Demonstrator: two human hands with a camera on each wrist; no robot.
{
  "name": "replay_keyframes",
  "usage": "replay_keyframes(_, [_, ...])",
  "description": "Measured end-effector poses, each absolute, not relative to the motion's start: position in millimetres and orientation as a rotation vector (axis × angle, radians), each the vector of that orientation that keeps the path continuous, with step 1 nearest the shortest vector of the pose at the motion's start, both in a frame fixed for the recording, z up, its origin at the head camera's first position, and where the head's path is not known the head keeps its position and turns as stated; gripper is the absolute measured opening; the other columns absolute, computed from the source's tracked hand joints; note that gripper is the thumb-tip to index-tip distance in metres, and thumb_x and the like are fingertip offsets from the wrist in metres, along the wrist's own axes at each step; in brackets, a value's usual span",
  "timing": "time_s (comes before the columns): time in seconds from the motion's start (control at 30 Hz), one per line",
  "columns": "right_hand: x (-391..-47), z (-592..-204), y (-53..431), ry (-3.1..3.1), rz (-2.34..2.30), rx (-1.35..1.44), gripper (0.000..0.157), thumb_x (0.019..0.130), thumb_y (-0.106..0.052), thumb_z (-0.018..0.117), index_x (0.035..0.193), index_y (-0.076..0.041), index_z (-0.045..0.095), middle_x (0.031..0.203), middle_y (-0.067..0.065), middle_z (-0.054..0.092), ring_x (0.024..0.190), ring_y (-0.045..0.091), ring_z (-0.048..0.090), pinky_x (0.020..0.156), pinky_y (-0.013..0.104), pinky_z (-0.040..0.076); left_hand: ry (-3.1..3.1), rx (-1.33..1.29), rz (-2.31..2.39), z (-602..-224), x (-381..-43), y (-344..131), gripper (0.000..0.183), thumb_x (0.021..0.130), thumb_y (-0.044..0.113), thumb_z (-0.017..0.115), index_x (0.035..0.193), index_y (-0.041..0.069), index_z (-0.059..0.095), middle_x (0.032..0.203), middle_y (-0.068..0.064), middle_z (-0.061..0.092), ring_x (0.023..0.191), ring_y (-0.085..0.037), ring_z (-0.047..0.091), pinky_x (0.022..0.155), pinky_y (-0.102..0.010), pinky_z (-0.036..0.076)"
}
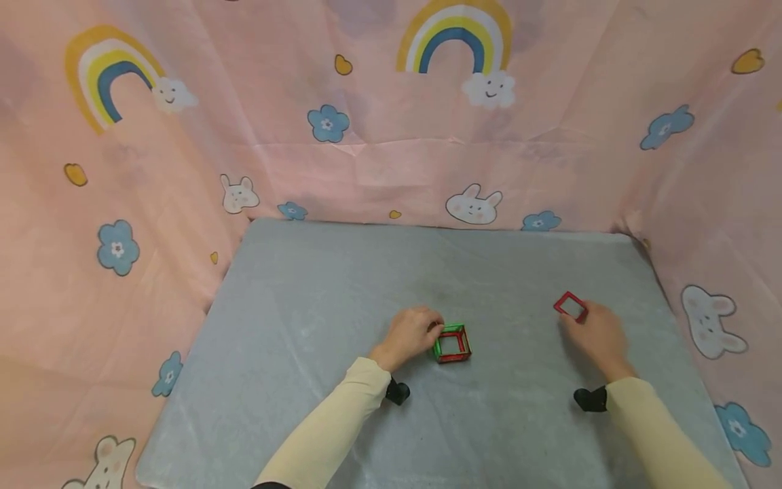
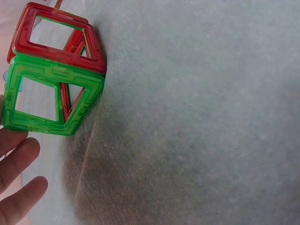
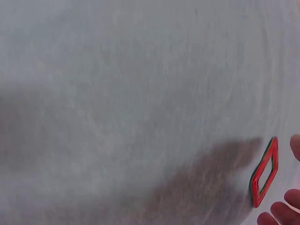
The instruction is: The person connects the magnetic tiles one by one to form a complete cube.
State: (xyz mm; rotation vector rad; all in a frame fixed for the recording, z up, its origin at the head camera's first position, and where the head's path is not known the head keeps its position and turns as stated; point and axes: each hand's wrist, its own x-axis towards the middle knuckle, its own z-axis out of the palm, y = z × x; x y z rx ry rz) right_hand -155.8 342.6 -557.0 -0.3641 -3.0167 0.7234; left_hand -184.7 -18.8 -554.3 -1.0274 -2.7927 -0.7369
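Note:
A small open-sided cube [image 1: 453, 343] of red and green magnetic tiles stands on the grey cloth. My left hand [image 1: 411, 334] holds it at its upper left corner. In the left wrist view, fingers [image 2: 19, 157] show at and below the green tile's [image 2: 56, 96] corner, with a red tile [image 2: 58, 33] joined to it. Off to the right, a red square magnetic tile [image 1: 569, 307] with an open middle lies under the fingertips of my right hand [image 1: 597, 337]. The right wrist view shows this tile [image 3: 266, 172] with green along its edge and the fingers [image 3: 285, 212] spread apart beside it.
The table [image 1: 305, 285] is covered with plain grey cloth. A pink curtain [image 1: 379, 163] printed with rainbows, rabbits and flowers hangs behind it and along both sides. A black strap piece [image 1: 398, 392] sits at the left wrist, another one [image 1: 590, 399] at the right.

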Motion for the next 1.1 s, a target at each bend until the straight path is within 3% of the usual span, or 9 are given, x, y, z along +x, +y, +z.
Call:
replay_keyframes(0.27, [-152.8, -557.5, 354.2, -3.172, 0.657, -0.431, 0.064, 0.091, -0.035, 0.060, 0.124, 0.016, 0.042, 0.113, 0.035, 0.047, 0.100, 0.053, 0.040, 0.074, 0.060, 0.040, -2.773, -1.047, -0.704, -560.3, -183.9, -17.6, 0.012, 0.094, 0.021, 0.066, 0.097, 0.016, 0.077, 0.088, 0.003, 0.070, 0.074, -0.007, 0.063, 0.064, -0.019, 0.048])
replay_keyframes(0.43, [-151.2, -555.9, 353.0, -3.219, 0.656, -0.443, 0.071, 0.092, -0.037, 0.059, 0.130, 0.019, 0.036, 0.124, 0.038, 0.040, 0.105, 0.055, 0.035, 0.080, 0.065, 0.038, -2.746, -1.044, -0.709, -562.8, -184.1, -18.4, 0.011, 0.093, 0.020, 0.067, 0.095, 0.015, 0.077, 0.087, 0.003, 0.070, 0.073, -0.007, 0.063, 0.062, -0.019, 0.048])
replay_keyframes(0.87, [-162.6, -562.6, 360.9, -3.287, 0.622, -0.368, 0.066, 0.095, -0.033, 0.053, 0.135, 0.016, 0.035, 0.127, 0.036, 0.043, 0.104, 0.055, 0.035, 0.072, 0.064, 0.039, -2.753, -1.036, -0.687, -561.2, -184.1, -18.3, 0.011, 0.093, 0.020, 0.067, 0.095, 0.016, 0.077, 0.085, 0.004, 0.069, 0.072, -0.006, 0.062, 0.062, -0.019, 0.047])
replay_keyframes(1.0, [-166.8, -566.6, 362.5, -3.269, 0.604, -0.334, 0.062, 0.094, -0.031, 0.055, 0.134, 0.013, 0.039, 0.123, 0.034, 0.047, 0.102, 0.054, 0.037, 0.072, 0.063, 0.039, -2.751, -1.032, -0.684, -560.5, -185.4, -18.6, 0.011, 0.093, 0.020, 0.067, 0.095, 0.016, 0.077, 0.085, 0.004, 0.069, 0.072, -0.006, 0.062, 0.062, -0.018, 0.047])
replay_keyframes(1.1, [-169.6, -567.0, 361.2, -3.246, 0.587, -0.307, 0.050, 0.094, -0.028, 0.056, 0.125, 0.010, 0.047, 0.111, 0.030, 0.054, 0.098, 0.052, 0.041, 0.069, 0.061, 0.040, -2.756, -1.035, -0.668, -560.0, -186.8, -18.7, 0.011, 0.093, 0.019, 0.066, 0.095, 0.016, 0.077, 0.085, 0.004, 0.069, 0.072, -0.006, 0.062, 0.062, -0.018, 0.047])
